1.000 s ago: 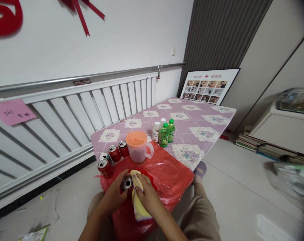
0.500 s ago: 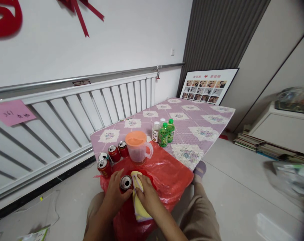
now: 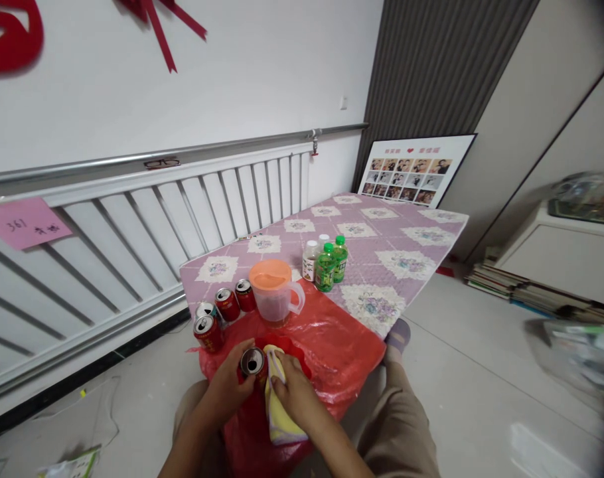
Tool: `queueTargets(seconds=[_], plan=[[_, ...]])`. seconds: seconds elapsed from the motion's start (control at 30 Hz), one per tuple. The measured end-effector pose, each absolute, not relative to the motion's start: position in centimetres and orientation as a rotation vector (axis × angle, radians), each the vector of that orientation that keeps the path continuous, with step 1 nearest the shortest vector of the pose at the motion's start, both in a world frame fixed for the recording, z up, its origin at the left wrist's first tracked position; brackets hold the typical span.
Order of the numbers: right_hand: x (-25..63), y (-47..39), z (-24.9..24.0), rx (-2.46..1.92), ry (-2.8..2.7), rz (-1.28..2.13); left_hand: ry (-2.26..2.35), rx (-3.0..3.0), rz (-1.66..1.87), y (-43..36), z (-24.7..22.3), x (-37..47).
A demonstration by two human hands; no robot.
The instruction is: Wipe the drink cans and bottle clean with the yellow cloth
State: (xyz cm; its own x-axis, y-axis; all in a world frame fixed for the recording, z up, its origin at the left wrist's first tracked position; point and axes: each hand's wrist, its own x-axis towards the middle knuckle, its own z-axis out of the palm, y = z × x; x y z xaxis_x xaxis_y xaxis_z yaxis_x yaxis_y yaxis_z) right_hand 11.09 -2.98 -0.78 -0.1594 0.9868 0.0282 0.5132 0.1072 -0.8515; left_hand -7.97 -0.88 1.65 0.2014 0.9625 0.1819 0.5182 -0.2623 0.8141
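My left hand (image 3: pixel 231 382) is closed round an opened red drink can (image 3: pixel 253 362), its top facing up toward me. In my right hand (image 3: pixel 296 390) a folded yellow cloth (image 3: pixel 281 415) with a pale purple edge is pressed against the can's right side. Behind the can shows part of a red scalloped dish (image 3: pixel 302 358), mostly hidden by my hands and the cloth. Beneath all this, a red plastic sheet (image 3: pixel 326 338) covers the near end of the table.
Several more cans (image 3: pixel 227 304) stand at the left edge. Beyond my hands is a clear pitcher (image 3: pixel 275 302) with an orange lid. Small bottles (image 3: pixel 325 269) with green and white caps stand behind it on the flowered tablecloth (image 3: pixel 406 262). A white radiator (image 3: pixel 247 199) runs along the left.
Both hands, with the can and the cloth, have shifted slightly to the right. The can has tilted a little; the other things on the table stay put.
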Motion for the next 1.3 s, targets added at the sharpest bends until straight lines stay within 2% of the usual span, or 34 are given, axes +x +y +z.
queueTargets(seconds=[0.27,0.5,0.8,1.07,1.3], plan=[[10.8,-2.3,0.8,-1.371,-1.717,0.829,1.32,1.855,0.953,-0.4,1.1,-8.2],[11.3,-2.4,-1.0,-1.427,-1.716,0.969,1.316,1.843,0.945,-0.5,1.0,-8.3],[11.3,-1.2,0.9,-1.341,-1.711,0.913,1.275,1.879,0.946,-0.4,1.3,-8.2],[11.5,-1.9,-0.5,-1.432,-1.726,0.994,1.305,1.862,0.942,-0.6,1.2,-8.3],[12.1,-0.2,2.4,-1.298,-1.809,0.951,1.297,1.891,0.952,-0.7,1.5,-8.0]])
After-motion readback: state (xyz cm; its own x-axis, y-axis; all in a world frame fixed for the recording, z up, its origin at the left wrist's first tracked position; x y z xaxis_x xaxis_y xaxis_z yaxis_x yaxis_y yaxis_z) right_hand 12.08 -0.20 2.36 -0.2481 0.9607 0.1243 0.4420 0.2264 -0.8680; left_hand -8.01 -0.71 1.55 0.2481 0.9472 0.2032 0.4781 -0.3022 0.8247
